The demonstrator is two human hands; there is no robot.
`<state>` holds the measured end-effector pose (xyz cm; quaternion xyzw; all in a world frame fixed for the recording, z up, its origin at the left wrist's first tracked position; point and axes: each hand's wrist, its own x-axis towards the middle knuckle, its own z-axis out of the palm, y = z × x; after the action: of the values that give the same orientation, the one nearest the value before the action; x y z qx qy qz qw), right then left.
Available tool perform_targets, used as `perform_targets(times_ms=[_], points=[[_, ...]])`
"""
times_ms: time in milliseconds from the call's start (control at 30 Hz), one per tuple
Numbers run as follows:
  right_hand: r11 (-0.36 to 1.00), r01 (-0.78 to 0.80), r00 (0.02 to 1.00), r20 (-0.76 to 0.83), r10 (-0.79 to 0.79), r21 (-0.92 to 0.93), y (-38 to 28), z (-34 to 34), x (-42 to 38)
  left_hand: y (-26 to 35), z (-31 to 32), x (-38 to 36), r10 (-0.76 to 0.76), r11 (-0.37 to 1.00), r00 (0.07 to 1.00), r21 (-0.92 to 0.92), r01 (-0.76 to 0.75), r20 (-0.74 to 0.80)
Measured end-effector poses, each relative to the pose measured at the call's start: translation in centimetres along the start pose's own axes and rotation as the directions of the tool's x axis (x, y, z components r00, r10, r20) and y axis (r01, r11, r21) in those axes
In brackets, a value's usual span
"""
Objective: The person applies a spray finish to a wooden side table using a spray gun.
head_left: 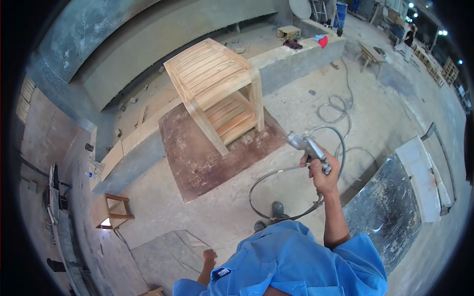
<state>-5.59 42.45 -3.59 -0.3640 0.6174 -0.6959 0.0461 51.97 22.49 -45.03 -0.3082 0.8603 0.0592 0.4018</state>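
Observation:
My right hand is wrapped round a metal spray gun, its nozzle pointing left toward a slatted wooden stand. A hose loops from the gun down to the floor. The pale stand has a slatted top and a lower slatted shelf. It rests upright on a worn brown board, apart from the gun. Low at my left side, my left hand hangs with its fingers curled in, touching nothing that I can see.
Behind the stand runs a low concrete wall with cloths on it. A smaller wooden stand is at left. At right a dark panel leans beside white boards. Coiled hose crosses the floor.

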Motion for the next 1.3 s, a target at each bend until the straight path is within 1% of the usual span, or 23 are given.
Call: perform_targets(times_ms=[67,167,233,267,300,333,367,400,467,533,633,700,767,800,867,900,933,967,1000,1067,1167,1267,1300], points=[[0.999,0.017,0.998,-0.059,-0.018,-0.029,-0.7,-1.7,0.0,3.3,3.4,-1.2,-0.021,0.999,0.999,-0.044,0.023,0.039],[0.99,0.081,0.985,-0.145,-0.098,-0.117,-1.5,-3.9,0.1,5.6,6.2,0.3,-0.023,0.999,0.999,-0.04,0.021,-0.047],[0.978,0.133,0.981,-0.119,-0.153,-0.162,-1.6,-5.0,0.6,7.3,7.1,1.2,0.034,0.982,0.979,-0.178,-0.071,-0.201],[0.962,0.182,0.975,-0.092,-0.204,-0.202,-1.6,-5.5,1.0,8.4,7.0,1.2,0.034,0.981,0.979,-0.182,-0.072,-0.202],[0.956,0.173,0.978,-0.075,-0.196,-0.237,-1.6,-5.9,1.3,9.2,5.5,2.3,-0.146,0.814,0.976,-0.581,0.025,-0.162],[0.956,0.173,0.979,-0.067,-0.193,-0.236,-1.2,-6.3,1.6,10.1,3.3,3.6,-0.293,0.485,0.955,-0.868,0.105,-0.048],[0.942,0.222,0.972,-0.019,-0.234,-0.253,-0.5,-6.7,2.0,11.2,0.2,3.9,-0.377,0.057,0.919,-0.987,0.151,0.119],[0.926,0.27,0.962,0.03,-0.272,-0.265,0.4,-7.0,2.6,13.3,-3.4,1.3,-0.38,-0.382,0.873,-0.911,0.153,0.306],[0.919,0.286,0.957,0.041,-0.286,-0.273,2.7,-7.6,2.8,15.9,-9.2,-0.5,-0.417,-0.378,0.874,-0.922,0.082,0.248],[0.919,0.196,0.979,0.123,-0.163,-0.343,4.6,-8.2,2.6,17.8,-12.4,-1.5,-0.439,-0.336,0.883,-0.942,0.01,0.166],[0.926,0.161,0.985,0.121,-0.127,-0.341,9.6,-8.8,2.0,19.6,-11.6,-1.7,-0.408,-0.289,0.909,-0.957,-0.034,0.09],[0.937,0.126,0.987,0.14,-0.084,-0.327,12.0,-9.2,1.0,21.1,-10.3,-2.9,-0.421,-0.31,0.896,-0.951,0.002,0.139],[0.91,-0.076,0.973,0.168,0.156,-0.408,13.9,-9.6,0.5,23.0,-9.1,-5.5,-0.477,-0.379,0.854,-0.925,0.012,0.207],[0.912,-0.086,0.969,0.179,0.171,-0.401,15.1,-9.6,0.2,23.5,-7.1,-6.1,-0.483,-0.384,0.846,-0.923,0.026,0.225],[0.908,-0.101,0.971,0.158,0.178,-0.406,17.5,-9.6,-0.3,24.4,0.0,-6.7,-0.517,-0.106,0.854,-0.994,-0.003,0.052],[0.911,-0.101,0.97,0.162,0.179,-0.4,18.5,-9.5,-0.4,24.1,4.0,-5.3,-0.523,-0.107,0.851,-0.994,-0.001,0.055],[0.886,-0.093,0.967,0.17,0.189,-0.455,19.5,-9.5,-0.7,24.7,9.3,-6.6,-0.501,0.281,0.839,-0.957,-0.074,-0.212],[0.855,-0.084,0.966,0.169,0.196,-0.512,20.6,-9.6,-1.0,25.2,11.6,-9.3,-0.371,0.628,0.81,-0.765,-0.141,-0.454],[0.887,-0.09,0.97,0.162,0.181,-0.453,22.1,-9.5,-1.3,25.1,9.9,-8.3,-0.15,0.874,0.762,-0.444,-0.195,-0.63],[0.919,-0.123,0.968,0.159,0.194,-0.374,23.8,-9.1,-1.4,24.0,7.1,-5.2,-0.153,0.831,0.743,-0.492,-0.26,-0.651],[0.905,-0.167,0.972,0.091,0.218,-0.392,21.3,-8.7,1.1,23.0,-3.2,6.1,-0.152,0.654,0.728,-0.62,-0.433,-0.669],[0.907,-0.079,0.993,0.052,0.11,-0.414,14.4,-9.3,4.9,22.3,-9.4,10.7,-0.198,0.437,0.778,-0.764,-0.474,-0.597],[0.936,0.007,0.999,0.039,0.007,-0.352,12.5,-9.3,6.1,21.5,-10.0,11.2,-0.233,0.358,0.802,-0.815,-0.455,-0.55]])
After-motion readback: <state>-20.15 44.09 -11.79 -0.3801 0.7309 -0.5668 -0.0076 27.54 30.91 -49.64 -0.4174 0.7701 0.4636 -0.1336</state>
